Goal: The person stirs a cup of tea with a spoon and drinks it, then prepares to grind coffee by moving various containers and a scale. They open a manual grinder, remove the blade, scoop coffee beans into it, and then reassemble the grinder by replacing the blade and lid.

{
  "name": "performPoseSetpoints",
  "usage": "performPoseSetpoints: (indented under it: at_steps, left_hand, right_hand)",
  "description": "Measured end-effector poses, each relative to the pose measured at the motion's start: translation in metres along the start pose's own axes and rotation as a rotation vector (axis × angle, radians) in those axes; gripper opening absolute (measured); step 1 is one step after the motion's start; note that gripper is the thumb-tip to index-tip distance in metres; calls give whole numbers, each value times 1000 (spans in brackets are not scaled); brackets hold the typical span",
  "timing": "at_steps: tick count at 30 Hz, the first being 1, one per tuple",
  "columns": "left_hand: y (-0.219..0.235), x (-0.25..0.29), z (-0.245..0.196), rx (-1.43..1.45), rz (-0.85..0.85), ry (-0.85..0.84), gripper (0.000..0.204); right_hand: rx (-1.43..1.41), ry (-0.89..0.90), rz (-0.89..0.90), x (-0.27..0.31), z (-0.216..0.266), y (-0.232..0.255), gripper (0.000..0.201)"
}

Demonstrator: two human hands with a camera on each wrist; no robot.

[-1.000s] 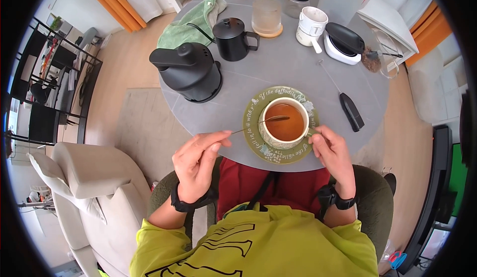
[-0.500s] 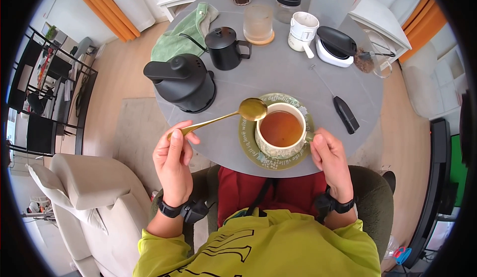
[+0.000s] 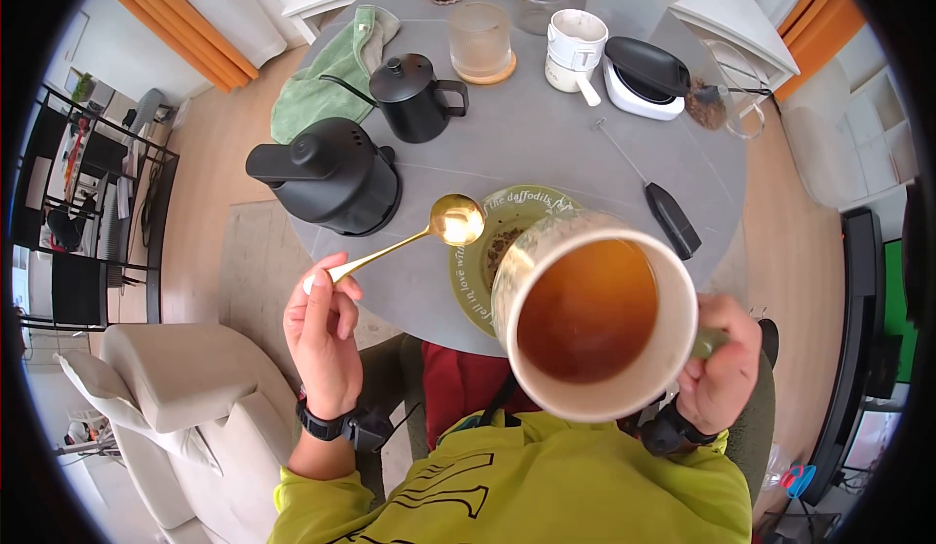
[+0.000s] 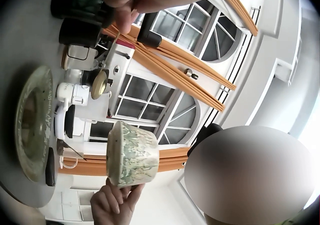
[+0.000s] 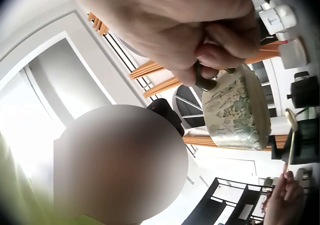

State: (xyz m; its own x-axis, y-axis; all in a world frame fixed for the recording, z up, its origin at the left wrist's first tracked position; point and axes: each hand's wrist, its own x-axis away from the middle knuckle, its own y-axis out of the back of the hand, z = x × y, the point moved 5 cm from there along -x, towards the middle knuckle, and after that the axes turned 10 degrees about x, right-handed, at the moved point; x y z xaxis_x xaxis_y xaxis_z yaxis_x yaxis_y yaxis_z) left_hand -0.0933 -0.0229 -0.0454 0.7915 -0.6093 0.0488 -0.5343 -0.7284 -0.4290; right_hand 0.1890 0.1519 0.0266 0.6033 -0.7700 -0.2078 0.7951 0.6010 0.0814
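The patterned cup [image 3: 595, 315], with amber liquid inside, is in the air close to the head camera. My right hand [image 3: 723, 361] grips its green handle [image 3: 710, 342]; in the right wrist view the fingers curl round that handle, the cup [image 5: 237, 110] beside them. My left hand [image 3: 324, 339] pinches the end of a gold spoon [image 3: 456, 220], its bowl over the left edge of the green saucer [image 3: 468, 281]. Brown bits lie on the saucer, partly hidden behind the cup. The saucer [image 4: 31, 120] rests on the table in the left wrist view.
On the grey table [image 3: 546, 154] stand a black machine [image 3: 331, 178], a black kettle [image 3: 409, 100], a green cloth [image 3: 317, 86], a ribbed glass [image 3: 480, 42], a white dripper [image 3: 575, 47] and a black-and-white device [image 3: 643, 76]. A black frother [image 3: 671, 219] lies to the right.
The cup has risen off the saucer toward the head camera with my right hand. The spoon has left the cup, and my left hand has moved left with it, its bowl lifted.
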Motion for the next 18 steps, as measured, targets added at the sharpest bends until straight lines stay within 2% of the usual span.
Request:
performPoseSetpoints:
  at_steps: [2,3,7,10,11,14,18]
  left_hand:
    - [0,0,1,2,0,9,29]
    - [0,0,2,7,-1,14,29]
    - [0,-1,2,5,11,30,28]
    - [-1,-1,3,22,-25,66,29]
    - [1,-1,4,23,-30,60,29]
    - [6,-3,6,24,-22,37,30]
    - [5,-2,8,23,-24,41,29]
  right_hand:
    - [7,-9,-4,3,-1,4,55]
    - [-15,106,-27,2,3,3,54]
    - [-148,317,118,1,4,9,53]
    - [-219,290,175,0,14,11,54]
    - [-80,337,234,-10,22,7,54]
    - [85,309,238,-15,28,1,60]
    - [-23,363,345,-14,26,-1,52]
